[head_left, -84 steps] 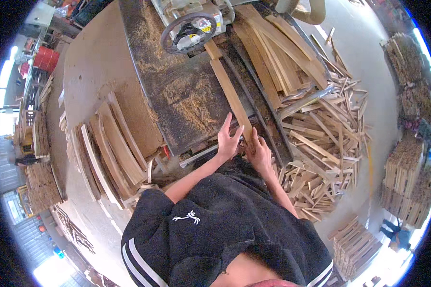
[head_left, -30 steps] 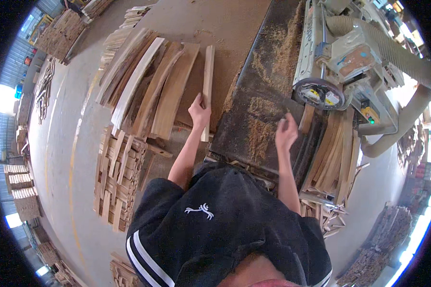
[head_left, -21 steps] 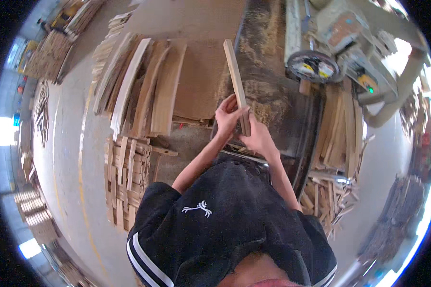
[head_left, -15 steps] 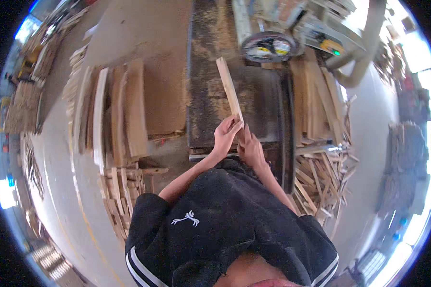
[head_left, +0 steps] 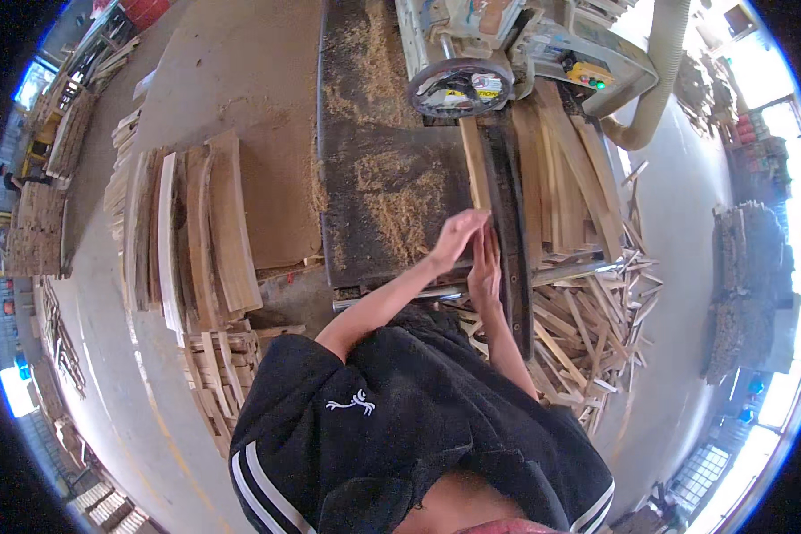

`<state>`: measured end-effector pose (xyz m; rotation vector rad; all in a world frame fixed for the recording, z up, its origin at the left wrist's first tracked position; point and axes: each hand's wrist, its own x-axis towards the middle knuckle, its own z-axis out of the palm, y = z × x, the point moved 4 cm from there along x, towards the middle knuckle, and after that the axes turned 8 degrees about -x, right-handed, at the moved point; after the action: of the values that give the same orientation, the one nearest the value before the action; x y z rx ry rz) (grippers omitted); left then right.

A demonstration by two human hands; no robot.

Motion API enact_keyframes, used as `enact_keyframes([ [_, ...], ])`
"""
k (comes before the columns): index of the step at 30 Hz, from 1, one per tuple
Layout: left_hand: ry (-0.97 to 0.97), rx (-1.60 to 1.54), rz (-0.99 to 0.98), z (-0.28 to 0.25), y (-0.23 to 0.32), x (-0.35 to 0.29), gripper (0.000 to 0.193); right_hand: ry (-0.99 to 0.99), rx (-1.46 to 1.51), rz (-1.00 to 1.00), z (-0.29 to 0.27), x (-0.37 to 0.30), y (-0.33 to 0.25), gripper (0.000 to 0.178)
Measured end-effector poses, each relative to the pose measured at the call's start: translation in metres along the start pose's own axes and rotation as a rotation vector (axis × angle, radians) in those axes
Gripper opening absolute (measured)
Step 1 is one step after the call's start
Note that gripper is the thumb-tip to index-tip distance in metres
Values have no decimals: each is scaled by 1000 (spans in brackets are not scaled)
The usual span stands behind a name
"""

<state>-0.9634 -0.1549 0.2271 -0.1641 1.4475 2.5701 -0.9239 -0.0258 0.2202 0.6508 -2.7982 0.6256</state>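
A wooden strip is lying on the tabletop, running from near the handwheel toward the person. At its end away from the handwheel, the left hand and right hand are meeting; how open either grip is, I'm unable to tell. It's probably handling light and stiff, suiting holds along its sides.
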Motion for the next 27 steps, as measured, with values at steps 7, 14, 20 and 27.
enact_keyframes([
  [7,507,1390,568,-195,152,-73,39,23,-181,-71,52,92,25,65],
  [14,1132,1701,138,-346,202,-240,76,-71,-300,-74,54,147,19,59],
  [20,1207,1536,210,-340,183,-234,93,13,-289,-176,64,189,14,46],
  [27,1495,1097,-84,-325,179,-215,113,-14,-52,10,51,200,-10,50],
])
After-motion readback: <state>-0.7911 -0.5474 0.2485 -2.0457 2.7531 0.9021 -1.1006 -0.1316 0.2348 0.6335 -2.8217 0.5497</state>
